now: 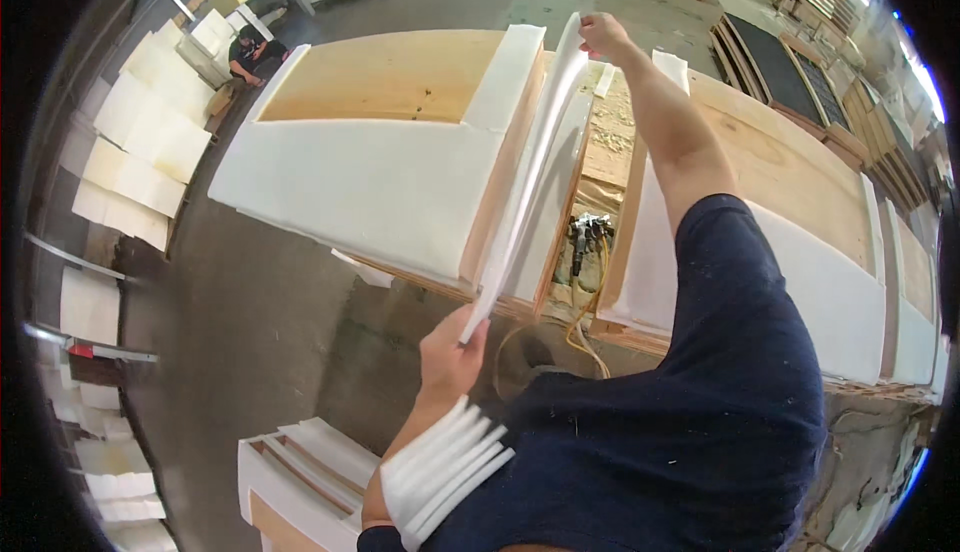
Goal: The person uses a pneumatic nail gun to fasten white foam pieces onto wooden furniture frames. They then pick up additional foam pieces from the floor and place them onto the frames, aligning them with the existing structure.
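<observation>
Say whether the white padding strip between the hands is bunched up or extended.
Extended: the white padding strip runs nearly straight from the left hand to the right hand.

No lettering, label, brand, number or sign is legible in this view.
</observation>
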A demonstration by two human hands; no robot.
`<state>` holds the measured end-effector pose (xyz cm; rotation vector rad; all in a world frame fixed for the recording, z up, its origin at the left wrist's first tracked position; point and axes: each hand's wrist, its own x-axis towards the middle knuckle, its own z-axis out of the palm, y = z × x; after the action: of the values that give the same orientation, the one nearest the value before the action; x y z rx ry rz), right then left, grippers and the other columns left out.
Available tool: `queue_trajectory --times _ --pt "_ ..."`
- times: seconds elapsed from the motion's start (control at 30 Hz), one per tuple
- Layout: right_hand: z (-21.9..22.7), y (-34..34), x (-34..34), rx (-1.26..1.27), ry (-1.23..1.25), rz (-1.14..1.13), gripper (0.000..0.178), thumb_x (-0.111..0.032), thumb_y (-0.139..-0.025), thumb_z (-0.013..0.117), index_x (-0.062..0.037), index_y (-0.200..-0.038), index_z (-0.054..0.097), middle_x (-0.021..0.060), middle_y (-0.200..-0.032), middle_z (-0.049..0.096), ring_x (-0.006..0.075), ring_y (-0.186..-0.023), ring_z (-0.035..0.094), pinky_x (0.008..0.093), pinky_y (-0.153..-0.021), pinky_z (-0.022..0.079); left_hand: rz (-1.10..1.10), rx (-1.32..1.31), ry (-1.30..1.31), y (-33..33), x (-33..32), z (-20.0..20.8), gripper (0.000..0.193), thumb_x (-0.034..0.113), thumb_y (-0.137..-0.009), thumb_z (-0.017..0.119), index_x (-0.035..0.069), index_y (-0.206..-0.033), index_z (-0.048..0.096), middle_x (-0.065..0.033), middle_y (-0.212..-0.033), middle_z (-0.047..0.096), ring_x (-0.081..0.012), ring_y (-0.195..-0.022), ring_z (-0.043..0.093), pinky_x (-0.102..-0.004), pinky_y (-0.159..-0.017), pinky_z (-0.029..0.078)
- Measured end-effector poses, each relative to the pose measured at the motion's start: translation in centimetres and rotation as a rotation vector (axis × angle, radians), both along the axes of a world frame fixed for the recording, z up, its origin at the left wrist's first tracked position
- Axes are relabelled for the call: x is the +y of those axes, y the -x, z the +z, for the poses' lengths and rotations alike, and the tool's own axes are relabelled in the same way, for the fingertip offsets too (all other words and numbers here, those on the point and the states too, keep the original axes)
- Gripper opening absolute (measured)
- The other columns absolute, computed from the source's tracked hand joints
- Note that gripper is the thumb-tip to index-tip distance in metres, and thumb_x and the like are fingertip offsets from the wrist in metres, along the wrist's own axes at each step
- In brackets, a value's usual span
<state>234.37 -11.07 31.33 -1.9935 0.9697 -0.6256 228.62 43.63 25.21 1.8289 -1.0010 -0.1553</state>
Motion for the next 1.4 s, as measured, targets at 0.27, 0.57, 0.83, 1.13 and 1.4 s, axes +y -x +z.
queue_trajectory --times 0.27,0.57,0.83,1.13,1.4 --pt "-5.5 -4.1 -2.5 0.079 0.011 -0.186 0.028 -0.017 -0.083 0.052 -0.0109 -0.106 0.068 0.0142 -0.099 0.069 0.0259 -0.084 0.068 0.0358 -0.073 0.055 -0.051 -0.125 -0.119 -1.5 -3.7 -1.6 0.014 0.012 -0.086 0.065 0.0 -0.091 0.067 -0.0171 -0.08 0.067 -0.0305 -0.073 0.067 -0.0342 -0.064 0.051" --pt "-8.2 -6.7 -3.4 0.118 0.126 -0.201 0.03 -0.021 -0.084 0.051 -0.013 -0.108 0.067 0.0114 -0.088 0.069 0.0213 -0.063 0.066 0.0347 -0.06 0.053 -0.013 -0.095 -0.17 -2.4 -5.0 -1.6 0.014 0.014 -0.086 0.065 0.0 -0.086 0.066 -0.0167 -0.072 0.064 -0.0308 -0.063 0.065 -0.0353 -0.056 0.049" --pt "-9.7 -8.2 -4.4 0.022 0.189 -0.152 0.03 -0.019 -0.082 0.051 -0.0076 -0.106 0.066 0.0121 -0.085 0.068 0.0211 -0.068 0.066 0.0337 -0.061 0.053 -0.038 -0.106 -0.201 -2.4 -5.4 -1.7 0.016 0.015 -0.086 0.065 0.001 -0.094 0.065 -0.0172 -0.078 0.064 -0.033 -0.063 0.064 -0.0377 -0.056 0.05" --pt "-6.9 -9.5 0.6 -0.354 -0.695 -0.242 0.06 -0.048 -0.089 0.041 -0.0124 -0.138 0.039 0.0158 -0.142 0.038 0.0401 -0.125 0.041 0.0665 -0.095 0.033 -0.025 -0.228 -0.22 -3.0 -4.3 -2.4 0.022 0.018 -0.085 0.065 0.005 -0.103 0.064 -0.0124 -0.08 0.066 -0.0285 -0.058 0.064 -0.0369 -0.053 0.05" --pt "-5.7 -7.2 9.4 -0.267 -0.989 -0.046 0.091 -0.077 -0.083 0.014 -0.0149 -0.149 0.022 0.0164 -0.154 0.02 0.0458 -0.139 0.014 0.0752 -0.099 0.0 -0.07 -0.263 -0.172 -3.2 -2.8 -3.0 0.017 0.02 -0.085 0.066 0.006 -0.096 0.064 -0.0085 -0.067 0.062 -0.0257 -0.056 0.063 -0.0356 -0.05 0.048"
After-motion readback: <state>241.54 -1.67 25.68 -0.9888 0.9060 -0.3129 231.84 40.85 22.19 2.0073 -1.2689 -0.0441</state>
